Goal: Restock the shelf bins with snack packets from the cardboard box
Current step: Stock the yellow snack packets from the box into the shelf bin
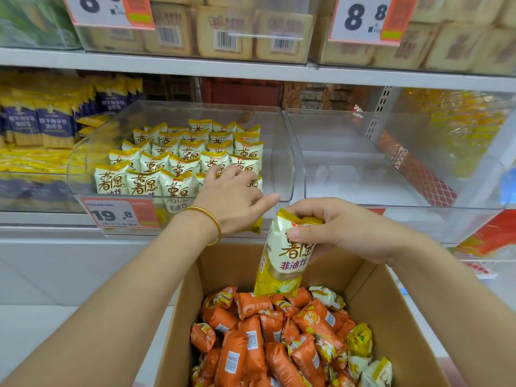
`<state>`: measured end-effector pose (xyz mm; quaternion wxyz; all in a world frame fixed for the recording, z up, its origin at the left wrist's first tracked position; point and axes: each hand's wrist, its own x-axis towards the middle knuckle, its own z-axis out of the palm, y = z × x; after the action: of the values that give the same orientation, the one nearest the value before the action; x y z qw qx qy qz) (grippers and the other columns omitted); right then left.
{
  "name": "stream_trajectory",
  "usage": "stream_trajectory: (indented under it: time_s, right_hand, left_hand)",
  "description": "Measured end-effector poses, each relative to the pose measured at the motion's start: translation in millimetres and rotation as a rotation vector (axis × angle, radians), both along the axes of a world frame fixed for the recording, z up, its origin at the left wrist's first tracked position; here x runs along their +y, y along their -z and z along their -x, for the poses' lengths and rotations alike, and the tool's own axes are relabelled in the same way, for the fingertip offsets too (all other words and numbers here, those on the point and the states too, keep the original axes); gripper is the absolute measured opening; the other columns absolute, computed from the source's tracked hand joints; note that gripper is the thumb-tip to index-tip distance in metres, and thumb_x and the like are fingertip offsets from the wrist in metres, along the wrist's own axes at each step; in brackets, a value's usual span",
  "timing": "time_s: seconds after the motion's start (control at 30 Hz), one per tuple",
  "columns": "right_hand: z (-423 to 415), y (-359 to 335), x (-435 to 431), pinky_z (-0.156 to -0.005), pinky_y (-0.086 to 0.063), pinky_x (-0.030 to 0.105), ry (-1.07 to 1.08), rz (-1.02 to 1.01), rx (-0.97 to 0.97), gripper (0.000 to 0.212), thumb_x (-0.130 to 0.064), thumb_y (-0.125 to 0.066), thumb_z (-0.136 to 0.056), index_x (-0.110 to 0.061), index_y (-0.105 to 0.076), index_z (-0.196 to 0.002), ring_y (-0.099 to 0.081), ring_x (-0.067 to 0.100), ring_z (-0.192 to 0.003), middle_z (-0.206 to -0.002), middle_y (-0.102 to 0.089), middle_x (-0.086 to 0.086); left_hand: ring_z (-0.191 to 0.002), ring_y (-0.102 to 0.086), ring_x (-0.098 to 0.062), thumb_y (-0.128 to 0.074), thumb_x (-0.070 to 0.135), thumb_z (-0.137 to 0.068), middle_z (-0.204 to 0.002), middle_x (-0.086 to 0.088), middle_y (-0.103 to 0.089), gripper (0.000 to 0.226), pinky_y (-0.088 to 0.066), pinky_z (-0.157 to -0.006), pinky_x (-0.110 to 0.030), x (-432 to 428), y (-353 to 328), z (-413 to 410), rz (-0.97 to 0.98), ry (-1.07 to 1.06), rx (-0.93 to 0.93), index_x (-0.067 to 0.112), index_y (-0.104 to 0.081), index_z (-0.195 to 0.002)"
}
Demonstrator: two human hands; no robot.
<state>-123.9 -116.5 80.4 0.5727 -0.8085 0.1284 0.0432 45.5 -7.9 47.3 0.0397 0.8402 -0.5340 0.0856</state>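
1. I see the open cardboard box (391, 317) near me, heaped with orange packets (251, 344).
2. One white-and-yellow packet (284, 255) hangs upright over its far end.
3. The clear left bin (279, 152) holds upright rows of matching packets (173, 160); a second clear bin (363, 163) sits just right of it.

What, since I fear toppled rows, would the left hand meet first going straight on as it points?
The packets in the bin: the left hand points forward into the front rows and seems to touch them, though depth is unclear.

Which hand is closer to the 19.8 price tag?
Left. The left hand sits just up-right of the white-and-orange paper price tag; the right hand holds a yellow-and-white snack packet farther right.
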Motion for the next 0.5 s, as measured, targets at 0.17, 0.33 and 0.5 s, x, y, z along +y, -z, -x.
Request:
stream_trajectory:
  time_s: [0.17,0.33,0.5]
  right_hand:
    - [1.5,-4.6,-5.5,-0.076,-0.059,0.034,0.041,-0.007,-0.066,0.017,-0.015,-0.062,-0.087,-0.015,-0.065,-0.105,-0.071,0.017,-0.090,-0.097,-0.074,0.003]
    - [-6.3,-22.5,-10.1,-0.068,-0.058,0.027,0.084,-0.023,-0.173,0.029,-0.024,-0.061,-0.084,-0.012,-0.065,-0.110,-0.071,0.017,-0.088,-0.097,-0.074,0.004]
    - [-38.5,-36.4,-7.2,-0.067,-0.061,0.038,0.199,-0.010,-0.267,0.018,-0.017,-0.057,-0.093,-0.014,-0.062,-0.110,-0.069,0.026,-0.090,-0.103,-0.070,0.011]
  left_hand:
    - [-0.132,-0.026,-0.018,-0.016,0.060,-0.081,-0.145,0.009,-0.040,0.062,-0.015,-0.108,-0.042,16.7,-10.9,-13.2,0.182,-0.054,0.082,0.037,-0.065,-0.111]
    - [-0.125,-0.036,-0.030,-0.039,0.033,-0.086,-0.134,-0.001,-0.053,0.040,-0.027,-0.100,-0.047,47.4,-23.5,-36.3,0.462,-0.186,-0.009,0.021,-0.067,-0.113]
    - [-0.128,-0.033,-0.032,-0.052,0.019,-0.091,-0.137,-0.005,-0.050,0.030,-0.028,-0.100,-0.049,70.5,-19.8,-48.7,0.468,-0.326,-0.002,0.018,-0.065,-0.118]
